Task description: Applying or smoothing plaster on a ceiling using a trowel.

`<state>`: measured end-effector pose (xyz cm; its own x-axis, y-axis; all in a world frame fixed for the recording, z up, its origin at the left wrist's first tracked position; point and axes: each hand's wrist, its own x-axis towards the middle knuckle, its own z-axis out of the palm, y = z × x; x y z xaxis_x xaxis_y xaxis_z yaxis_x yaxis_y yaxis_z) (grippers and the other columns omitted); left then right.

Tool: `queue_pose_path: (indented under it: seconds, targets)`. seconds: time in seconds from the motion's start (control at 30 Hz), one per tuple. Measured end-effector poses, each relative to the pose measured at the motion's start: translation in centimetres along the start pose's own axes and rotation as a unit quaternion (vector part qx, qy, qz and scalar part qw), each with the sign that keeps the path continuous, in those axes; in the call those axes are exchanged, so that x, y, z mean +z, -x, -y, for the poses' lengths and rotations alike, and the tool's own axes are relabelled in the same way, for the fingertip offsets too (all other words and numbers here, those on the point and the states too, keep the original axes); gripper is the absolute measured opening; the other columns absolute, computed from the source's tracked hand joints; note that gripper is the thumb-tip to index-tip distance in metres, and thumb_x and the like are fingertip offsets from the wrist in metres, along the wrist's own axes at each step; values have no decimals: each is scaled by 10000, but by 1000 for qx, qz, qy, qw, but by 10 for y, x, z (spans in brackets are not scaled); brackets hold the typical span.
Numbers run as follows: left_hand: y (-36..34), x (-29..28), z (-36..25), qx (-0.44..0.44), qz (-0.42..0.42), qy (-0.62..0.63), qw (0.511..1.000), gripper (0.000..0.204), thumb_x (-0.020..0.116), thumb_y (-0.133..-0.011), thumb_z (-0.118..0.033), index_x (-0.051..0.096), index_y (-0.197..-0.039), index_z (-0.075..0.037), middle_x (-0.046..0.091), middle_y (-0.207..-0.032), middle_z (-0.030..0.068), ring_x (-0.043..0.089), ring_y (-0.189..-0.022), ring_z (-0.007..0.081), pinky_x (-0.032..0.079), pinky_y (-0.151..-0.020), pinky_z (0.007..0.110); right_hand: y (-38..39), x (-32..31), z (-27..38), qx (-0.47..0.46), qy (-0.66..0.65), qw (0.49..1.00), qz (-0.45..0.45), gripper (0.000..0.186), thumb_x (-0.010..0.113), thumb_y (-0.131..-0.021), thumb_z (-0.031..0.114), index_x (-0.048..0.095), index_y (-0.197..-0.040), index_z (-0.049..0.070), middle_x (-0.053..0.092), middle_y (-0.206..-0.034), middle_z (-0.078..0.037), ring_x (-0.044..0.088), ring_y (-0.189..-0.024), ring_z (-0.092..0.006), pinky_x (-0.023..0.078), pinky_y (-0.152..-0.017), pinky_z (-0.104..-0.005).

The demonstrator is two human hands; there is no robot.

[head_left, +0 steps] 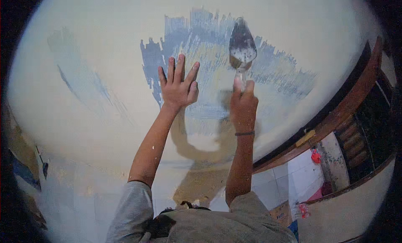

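In front of me is a pale cream wall (104, 29) with a large scraped area (209, 54) of blue, grey and yellowish streaks. My left hand (178, 87) lies flat against it, fingers spread, at the left part of the streaks. My right hand (244, 105) is closed round the handle of a pointed trowel (243, 44). Its metal blade points up over the streaked patch, with pale smears near its lower part. Whether the blade touches the wall I cannot tell. A dark band circles my right wrist.
A fainter bluish streak (83, 80) marks the wall at left. On the right runs a brown door frame (335, 121). Beyond it are white floor tiles (307, 176), a red plastic piece (315, 156) and a cardboard box (281, 213). My shadow falls on the lower wall.
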<state>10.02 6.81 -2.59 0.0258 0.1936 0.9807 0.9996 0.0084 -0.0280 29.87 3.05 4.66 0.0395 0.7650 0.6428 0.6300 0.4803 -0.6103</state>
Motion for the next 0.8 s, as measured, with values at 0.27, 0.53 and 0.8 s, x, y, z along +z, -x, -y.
queue_pose_path:
  seconds: [0.27, 0.53, 0.8]
  targets:
    - [-5, 2, 0, -10, -15, 19, 1000, 521, 440, -864, -323, 563, -1370, -300, 371, -1532, 137, 262, -1452, 341, 14, -1180, 558, -16, 3, 2, 3, 5, 1000, -26, 384, 482, -1003, 380, 465, -994, -4, 606, -691, -291, 622, -736, -497, 452, -578, -543]
    - [-4, 0, 0, -8, -3, 18, 1000, 531, 447, -859, -324, 555, -1378, -296, 364, -1535, 143, 250, -1457, 345, 4, -1181, 554, -2, -4, -8, 11, -12, 1000, 6, 379, 493, -1002, 371, 464, -988, -7, 578, -640, -272, 605, -694, -499, 447, -567, -536]
    - [1, 1, 3, 2, 12, 3, 1000, 510, 437, -908, -385, 523, -1406, -314, 316, -1556, 157, 213, -1466, 361, -2, -1174, 562, -3, -9, 5, 23, -45, 999, 9, 407, 468, -1010, 394, 449, -959, -9, 575, -641, -281, 609, -688, -494, 450, -568, -529]
